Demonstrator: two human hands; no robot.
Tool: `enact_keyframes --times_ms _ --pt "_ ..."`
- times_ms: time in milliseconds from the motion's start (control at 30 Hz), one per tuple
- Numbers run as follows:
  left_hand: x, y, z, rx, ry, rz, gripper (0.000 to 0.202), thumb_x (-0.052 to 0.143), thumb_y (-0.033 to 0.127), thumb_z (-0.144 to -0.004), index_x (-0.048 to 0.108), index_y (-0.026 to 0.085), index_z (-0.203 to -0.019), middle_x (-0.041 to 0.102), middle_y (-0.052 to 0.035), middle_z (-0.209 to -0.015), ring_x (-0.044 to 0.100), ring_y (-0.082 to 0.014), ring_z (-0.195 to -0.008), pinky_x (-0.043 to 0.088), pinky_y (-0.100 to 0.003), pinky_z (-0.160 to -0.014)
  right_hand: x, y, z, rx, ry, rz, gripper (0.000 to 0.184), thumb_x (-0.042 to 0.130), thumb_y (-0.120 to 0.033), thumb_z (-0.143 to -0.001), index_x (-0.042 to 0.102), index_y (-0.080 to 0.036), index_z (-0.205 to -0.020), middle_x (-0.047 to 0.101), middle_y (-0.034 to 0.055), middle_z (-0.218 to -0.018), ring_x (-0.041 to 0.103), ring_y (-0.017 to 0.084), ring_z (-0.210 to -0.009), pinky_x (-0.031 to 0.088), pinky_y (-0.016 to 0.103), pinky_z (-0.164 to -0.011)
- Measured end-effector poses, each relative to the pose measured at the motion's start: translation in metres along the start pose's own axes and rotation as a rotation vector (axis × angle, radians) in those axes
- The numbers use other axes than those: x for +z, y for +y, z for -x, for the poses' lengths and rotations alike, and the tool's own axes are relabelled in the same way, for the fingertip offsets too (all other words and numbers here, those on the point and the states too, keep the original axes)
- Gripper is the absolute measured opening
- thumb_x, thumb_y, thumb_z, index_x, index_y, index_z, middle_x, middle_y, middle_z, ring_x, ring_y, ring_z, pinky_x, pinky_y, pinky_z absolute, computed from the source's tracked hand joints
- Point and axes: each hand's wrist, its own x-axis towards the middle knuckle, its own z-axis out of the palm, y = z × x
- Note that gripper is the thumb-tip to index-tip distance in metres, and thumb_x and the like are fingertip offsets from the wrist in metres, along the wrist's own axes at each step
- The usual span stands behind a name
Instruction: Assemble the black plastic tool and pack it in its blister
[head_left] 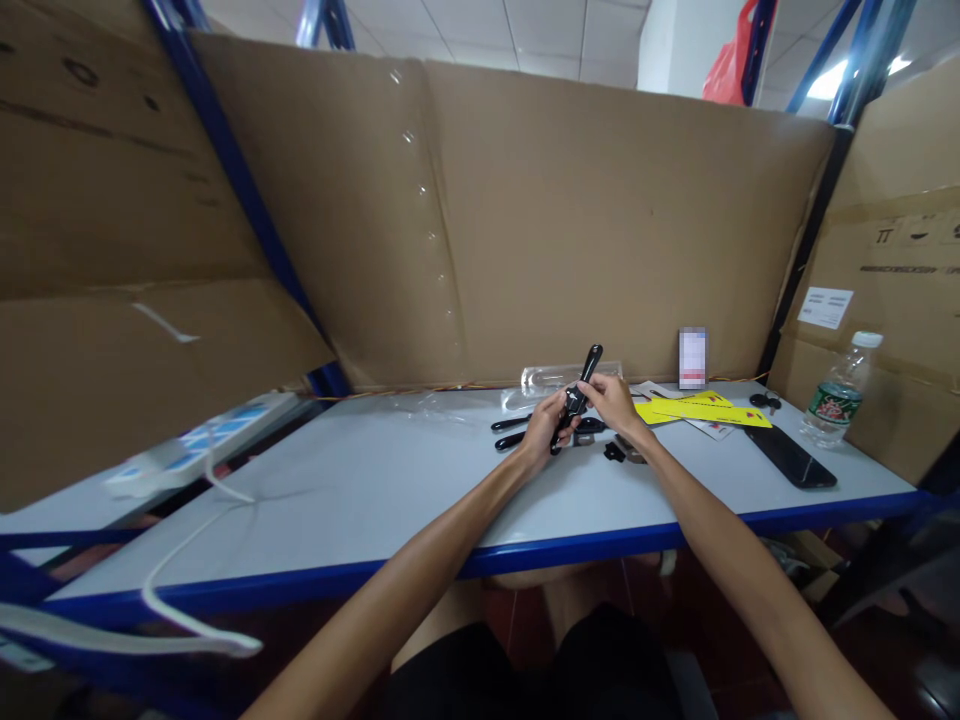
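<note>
The fingers of the left hand (541, 432) are clamped around the lower half of a glossy black tool (592, 362), a slim bar with rounded ends and a broader middle, held at a tilt just above the smooth, pale grey surface (337, 490). The fingers of the right hand (611, 398) pinch together on it near the middle. Two slender black handles (510, 441) with rounded ends poke out to the left of the left hand, and a small, lobed black knob (614, 452) lies below the right hand. Behind, clear moulded plastic packaging (551, 378) glints before matte brown cardboard (562, 220). Flat yellow cards (705, 408) overlap a slab-like dark phone (791, 458), near a clear, ribbed-looking bottle (831, 395).
</note>
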Motion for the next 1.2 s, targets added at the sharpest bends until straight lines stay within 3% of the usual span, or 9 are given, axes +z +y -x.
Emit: enact_keyframes --times_ms 433,933,1200 --pt "0.001 0.001 0.001 0.016 0.010 -0.017 0.051 0.066 0.052 -0.083 0.057 0.019 -0.121 0.055 0.0029 -0.064 0.034 -0.0060 -0.040 0.022 -0.015 -0.036 -0.002 -0.005 0.001 0.014 -0.008 0.075 0.045 0.049 -0.057 -0.091 0.052 -0.022 -0.064 0.058 -0.0007 -0.057 0.054 0.015 -0.056 0.037 0.024 -0.056" --pt "-0.001 -0.001 0.000 0.048 0.002 -0.043 0.043 0.067 0.055 -0.083 0.060 0.018 -0.104 0.053 0.0029 -0.062 0.034 -0.0054 -0.041 0.022 -0.015 -0.036 -0.002 -0.005 0.002 0.015 -0.006 0.103 0.045 0.048 -0.055 -0.094 0.052 -0.021 -0.064 0.058 -0.0009 -0.057 0.053 0.015 -0.055 0.034 0.025 -0.056" --pt "0.001 0.003 0.001 0.035 0.004 -0.033 0.041 0.066 0.054 -0.083 0.058 0.018 -0.103 0.053 0.0030 -0.062 0.033 -0.0056 -0.041 0.020 -0.015 -0.036 -0.003 -0.010 0.003 0.023 0.008 0.035 0.052 0.045 -0.065 -0.092 0.052 -0.021 -0.063 0.057 -0.0003 -0.056 0.054 0.015 -0.055 0.037 0.025 -0.056"
